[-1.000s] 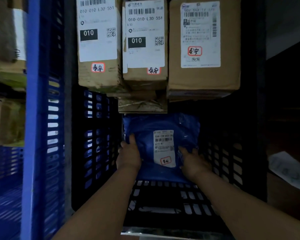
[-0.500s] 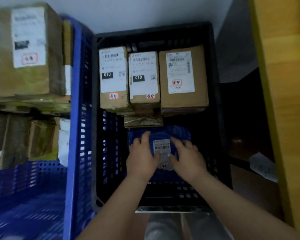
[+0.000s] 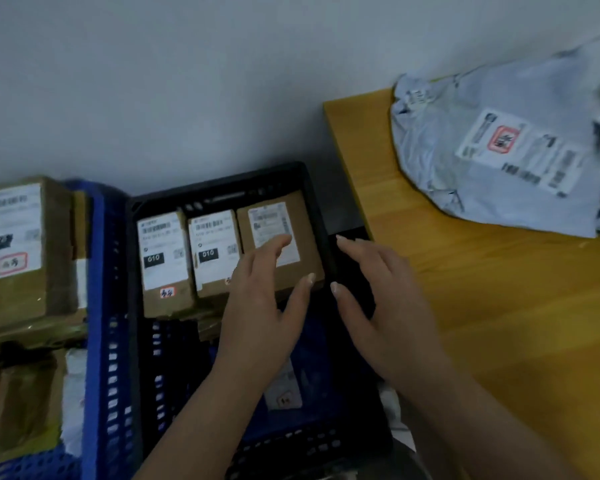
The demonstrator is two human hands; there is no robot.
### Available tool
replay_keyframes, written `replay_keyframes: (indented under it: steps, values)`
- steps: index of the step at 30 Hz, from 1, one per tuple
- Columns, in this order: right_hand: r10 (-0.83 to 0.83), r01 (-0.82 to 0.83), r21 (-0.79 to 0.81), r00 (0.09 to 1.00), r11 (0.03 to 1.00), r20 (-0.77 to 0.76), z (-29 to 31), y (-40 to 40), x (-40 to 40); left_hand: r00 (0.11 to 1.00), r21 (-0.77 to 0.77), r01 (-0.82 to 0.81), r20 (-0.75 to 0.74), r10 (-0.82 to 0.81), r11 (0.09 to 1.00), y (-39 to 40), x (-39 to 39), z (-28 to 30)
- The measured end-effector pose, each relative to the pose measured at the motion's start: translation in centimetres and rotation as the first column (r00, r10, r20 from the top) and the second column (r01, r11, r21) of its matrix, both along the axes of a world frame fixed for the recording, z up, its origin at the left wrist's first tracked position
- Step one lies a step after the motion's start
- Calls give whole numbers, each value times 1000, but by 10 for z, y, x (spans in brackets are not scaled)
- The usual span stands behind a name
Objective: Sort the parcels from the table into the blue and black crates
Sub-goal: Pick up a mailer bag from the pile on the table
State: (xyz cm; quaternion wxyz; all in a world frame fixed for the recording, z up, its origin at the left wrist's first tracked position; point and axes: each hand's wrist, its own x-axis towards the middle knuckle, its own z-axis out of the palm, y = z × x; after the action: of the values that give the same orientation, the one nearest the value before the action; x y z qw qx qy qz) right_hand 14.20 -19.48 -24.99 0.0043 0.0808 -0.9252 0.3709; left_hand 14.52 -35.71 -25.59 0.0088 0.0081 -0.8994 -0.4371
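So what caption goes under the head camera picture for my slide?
Both open hands, left hand and right hand, above the black crate, blue mailer bag inside, grey mailer bag waiting on the table.

head view | looks steeply down, close | black crate (image 3: 222, 192) centre, table (image 3: 499, 306) right

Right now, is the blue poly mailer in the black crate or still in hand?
In the black crate. The blue poly mailer lies on its floor; left hand and right hand hover above, open, holding nothing.
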Motion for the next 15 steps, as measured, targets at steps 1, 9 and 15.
replay_keyframes:
  steps: [1,9,15]
  values:
    - [-29,29,-13,998,1000,-51,6,10,-6,999,8,28,-21,-28,1000,11,-8,6]
    - [-222,222,-23,951,975,-215,29,107,-43,983,-16,147,-108,-148,989,117,-68,26]
    - [-406,414,-15,885,910,-229,28,183,-59,990,-55,136,-20,-137,989,184,-100,19]
